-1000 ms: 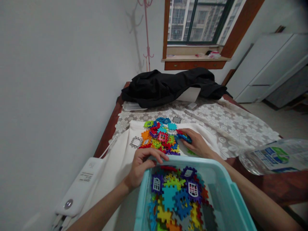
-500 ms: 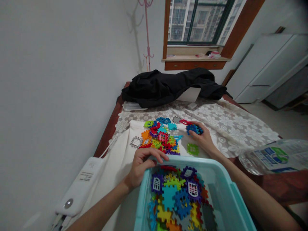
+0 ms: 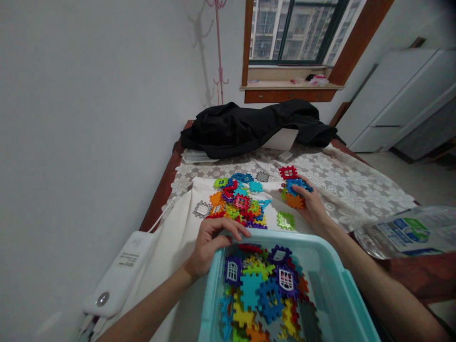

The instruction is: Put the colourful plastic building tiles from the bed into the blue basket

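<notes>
A cluster of interlocking plastic building pieces (image 3: 298,185), blue, orange and some green, is gripped in my right hand (image 3: 315,204) above the white cloth. A red window piece (image 3: 288,172) stands at the top of this cluster; whether it is joined on I cannot tell. My left hand (image 3: 213,241) is closed over the far left corner of a light turquoise plastic bin (image 3: 302,237). Inside the bin lie many-coloured toothed pieces (image 3: 269,299). A loose heap of similar pieces (image 3: 237,204) spreads beyond the rim, and a lime green piece (image 3: 285,220) lies by itself nearby.
A white power strip (image 3: 119,275) lies at the left by the wall. To the right, a large clear plastic bottle (image 3: 406,232) lies on its side. Black fabric (image 3: 249,126) covers the far end of the table, over a floral tablecloth (image 3: 349,190).
My right hand has turned and moved slightly right, bringing orange and green pieces into view. The red piece now shows its face above the cluster. My left hand has stayed on the bin.
</notes>
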`<state>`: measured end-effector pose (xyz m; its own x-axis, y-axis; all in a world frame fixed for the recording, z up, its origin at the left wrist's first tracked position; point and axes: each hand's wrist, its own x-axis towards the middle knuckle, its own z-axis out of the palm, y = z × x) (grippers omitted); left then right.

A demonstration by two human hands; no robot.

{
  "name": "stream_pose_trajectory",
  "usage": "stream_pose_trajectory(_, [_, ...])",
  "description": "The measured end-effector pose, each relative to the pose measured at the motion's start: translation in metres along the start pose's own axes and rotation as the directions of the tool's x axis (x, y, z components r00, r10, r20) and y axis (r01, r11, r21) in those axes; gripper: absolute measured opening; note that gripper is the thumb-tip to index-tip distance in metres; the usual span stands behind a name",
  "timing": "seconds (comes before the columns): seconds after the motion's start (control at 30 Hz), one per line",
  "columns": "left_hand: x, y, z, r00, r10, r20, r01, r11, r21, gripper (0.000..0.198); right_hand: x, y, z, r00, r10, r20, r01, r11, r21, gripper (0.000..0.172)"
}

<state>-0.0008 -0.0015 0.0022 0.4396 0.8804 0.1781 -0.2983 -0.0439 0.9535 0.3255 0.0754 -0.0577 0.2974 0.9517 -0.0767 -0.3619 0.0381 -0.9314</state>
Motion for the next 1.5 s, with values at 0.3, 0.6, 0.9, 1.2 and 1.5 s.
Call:
stream_pose_trajectory(0.3, [0.001, -0.003, 0.001, 1.0, 0.017, 0.014, -0.017, 0.999, -0.039, 0.024, -0.05, -0.056, -0.004, 0.973, -0.105, 0.205, 0.088, 0.992, 0.09, 0.054])
stream_pose_trajectory(0.6, [0.001, 0.0, 0.003, 1.0, -0.005, -0.003, 0.005, 0.999, -0.052, 0.024, -0.111, -0.104, 0.012, 0.281, 0.085, 0.956, 0.418, 0.886, -0.201, 0.04])
stream_pose_trajectory(0.9, [0.0, 0.0, 0.002, 1.0, -0.004, -0.007, 0.004, 1.0, -0.029, 0.023, -0.108, -0.116, 0.037, 0.11, 0.249, 0.962, 0.486, 0.831, -0.27, 0.079])
stream_pose_trajectory(1.2, [0.0, 0.0, 0.002, 1.0, 0.0, -0.027, 0.0, 1.0, -0.021, 0.021, -0.026, -0.05, -0.012, 0.66, 0.283, 0.696, 0.563, 0.427, -0.708, 0.037])
stream_pose_trajectory(1.5, [0.0, -0.002, 0.002, 1.0, -0.003, -0.021, 0.002, 1.0, -0.01, 0.02, -0.022, -0.019, -0.018, 0.63, 0.238, 0.739, 0.671, 0.313, -0.673, 0.034])
